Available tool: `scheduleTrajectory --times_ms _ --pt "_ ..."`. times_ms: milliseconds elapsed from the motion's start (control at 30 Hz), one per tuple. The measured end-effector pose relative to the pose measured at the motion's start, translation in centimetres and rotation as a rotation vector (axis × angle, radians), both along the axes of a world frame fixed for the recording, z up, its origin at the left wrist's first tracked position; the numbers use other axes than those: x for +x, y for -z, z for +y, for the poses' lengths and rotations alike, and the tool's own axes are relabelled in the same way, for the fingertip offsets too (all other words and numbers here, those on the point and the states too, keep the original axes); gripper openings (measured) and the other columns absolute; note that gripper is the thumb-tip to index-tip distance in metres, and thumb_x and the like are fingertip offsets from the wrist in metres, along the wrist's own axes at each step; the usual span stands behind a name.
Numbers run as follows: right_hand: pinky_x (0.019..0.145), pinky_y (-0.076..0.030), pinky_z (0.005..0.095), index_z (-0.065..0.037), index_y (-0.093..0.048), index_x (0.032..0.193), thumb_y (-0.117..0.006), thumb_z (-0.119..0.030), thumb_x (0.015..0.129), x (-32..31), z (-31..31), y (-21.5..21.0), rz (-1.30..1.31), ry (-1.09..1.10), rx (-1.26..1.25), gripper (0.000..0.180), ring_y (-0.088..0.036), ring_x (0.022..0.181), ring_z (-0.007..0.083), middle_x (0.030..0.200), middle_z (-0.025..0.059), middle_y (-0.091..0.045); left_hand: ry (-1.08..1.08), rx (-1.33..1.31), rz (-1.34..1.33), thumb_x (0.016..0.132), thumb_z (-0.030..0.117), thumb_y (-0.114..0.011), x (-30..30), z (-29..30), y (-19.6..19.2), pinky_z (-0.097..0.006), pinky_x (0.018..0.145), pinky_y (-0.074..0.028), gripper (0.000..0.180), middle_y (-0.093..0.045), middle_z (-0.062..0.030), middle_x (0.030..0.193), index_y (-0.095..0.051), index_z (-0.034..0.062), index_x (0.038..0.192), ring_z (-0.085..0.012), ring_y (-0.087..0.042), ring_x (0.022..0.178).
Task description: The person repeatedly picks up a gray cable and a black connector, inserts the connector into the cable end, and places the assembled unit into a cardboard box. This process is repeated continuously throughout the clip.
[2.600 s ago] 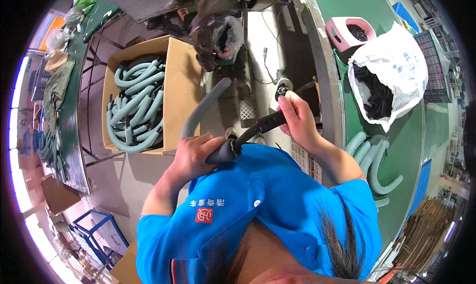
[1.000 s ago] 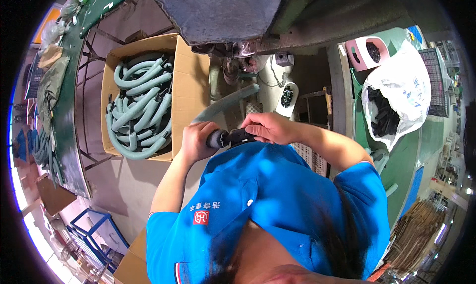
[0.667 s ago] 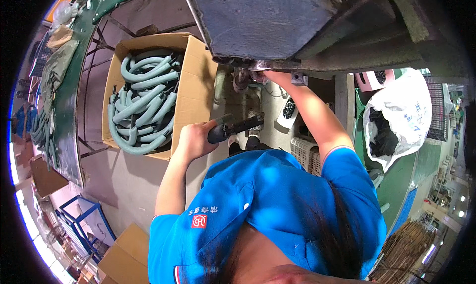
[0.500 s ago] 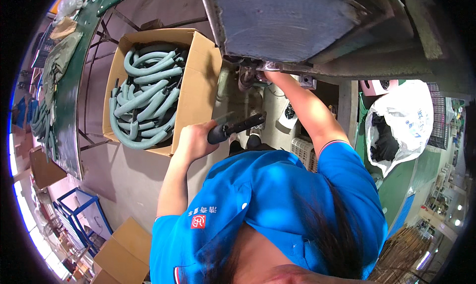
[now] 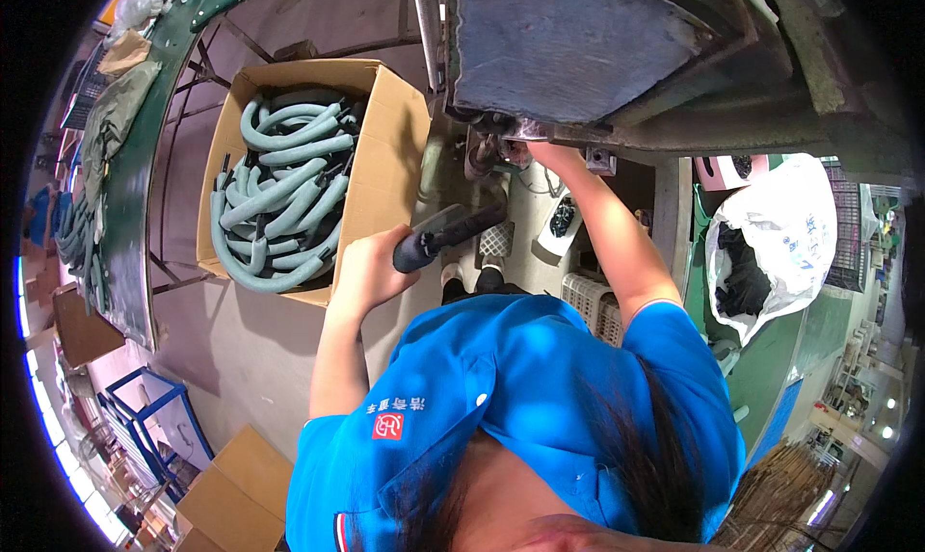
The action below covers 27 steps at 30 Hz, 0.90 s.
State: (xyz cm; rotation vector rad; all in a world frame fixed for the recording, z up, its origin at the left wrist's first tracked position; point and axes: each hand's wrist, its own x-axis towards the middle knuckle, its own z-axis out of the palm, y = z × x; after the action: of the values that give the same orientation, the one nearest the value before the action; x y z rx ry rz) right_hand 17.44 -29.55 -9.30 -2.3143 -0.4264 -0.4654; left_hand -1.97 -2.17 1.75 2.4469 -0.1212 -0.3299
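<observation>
My left hand (image 5: 371,266) is wrapped round one end of a dark bar with a black foam sleeve (image 5: 416,251), in front of the carton's near right corner. The bar's far end points right and slightly away and is blurred. My right hand (image 5: 540,150) reaches under the front edge of a machine with a grey-blue metal plate (image 5: 568,46). It is beside metal fittings (image 5: 487,152) there, and its fingers are hidden. To the left, an open cardboard box (image 5: 385,167) holds several curved grey-green foam-covered tubes (image 5: 289,200).
A green worktable (image 5: 145,196) runs along the left, with more foam tubes (image 5: 87,244) hanging off it. At the right a white bag (image 5: 800,234) with black pieces stands on a green surface. A foot pedal (image 5: 496,239) and a pale plastic crate (image 5: 590,302) are on the floor.
The bar in my left hand has shifted slightly up and left, its far end tilting away. My right hand stays under the machine, the view having shifted a little.
</observation>
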Motion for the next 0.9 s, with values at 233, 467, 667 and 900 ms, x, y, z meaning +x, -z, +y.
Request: scheduleTrajectory --times_ms 233,467,667,900 --pt "0.068 -0.05 0.0265 -0.005 -0.062 0.091 -0.079 -0.007 0.071 -5.1 2.3 -9.8 0.997 -0.307 1.012 0.026 -0.062 0.076 0.0158 0.085 0.005 -0.064 -0.031 -0.02 -0.117 0.057 0.011 -0.072 -0.7 1.0 -0.3 -0.04 0.068 -0.05 0.039 -0.065 -0.0147 0.08 -0.061 0.0082 0.095 -0.0338 -0.063 0.077" --pt "0.064 -0.048 0.0264 -0.009 -0.06 0.082 -0.074 -0.011 0.076 -5.2 3.7 -10.3 1.051 -0.256 1.063 0.016 -0.059 0.073 0.0142 0.077 0.0022 -0.061 -0.002 0.013 -0.164 0.056 0.012 -0.073 -0.1 1.2 -0.5 -0.04 0.069 -0.05 0.041 -0.065 -0.0151 0.08 -0.061 0.0082 0.095 -0.0337 -0.063 0.078" --pt "0.05 -0.041 0.0227 -0.009 -0.058 0.084 -0.048 -0.036 0.095 -4.4 1.1 -5.8 0.891 -0.141 1.016 0.031 -0.048 0.058 0.0061 0.071 -0.0028 -0.054 0.046 0.024 -0.218 0.058 0.016 -0.072 2.9 0.5 -1.5 -0.041 0.069 -0.05 0.042 -0.065 -0.0167 0.08 -0.062 0.0094 0.098 -0.0345 -0.063 0.079" --pt "0.08 -0.046 0.0437 -0.004 -0.056 0.105 -0.044 -0.018 0.093 -3.9 1.2 -3.9 -0.314 -0.144 -0.225 0.022 -0.056 0.088 0.0307 0.103 0.0157 -0.056 0.125 0.088 -0.388 0.063 0.019 -0.069 9.0 -2.3 -1.9 -0.042 0.063 -0.05 0.034 -0.062 -0.0154 0.074 -0.061 0.0104 0.095 -0.0351 -0.062 0.073"
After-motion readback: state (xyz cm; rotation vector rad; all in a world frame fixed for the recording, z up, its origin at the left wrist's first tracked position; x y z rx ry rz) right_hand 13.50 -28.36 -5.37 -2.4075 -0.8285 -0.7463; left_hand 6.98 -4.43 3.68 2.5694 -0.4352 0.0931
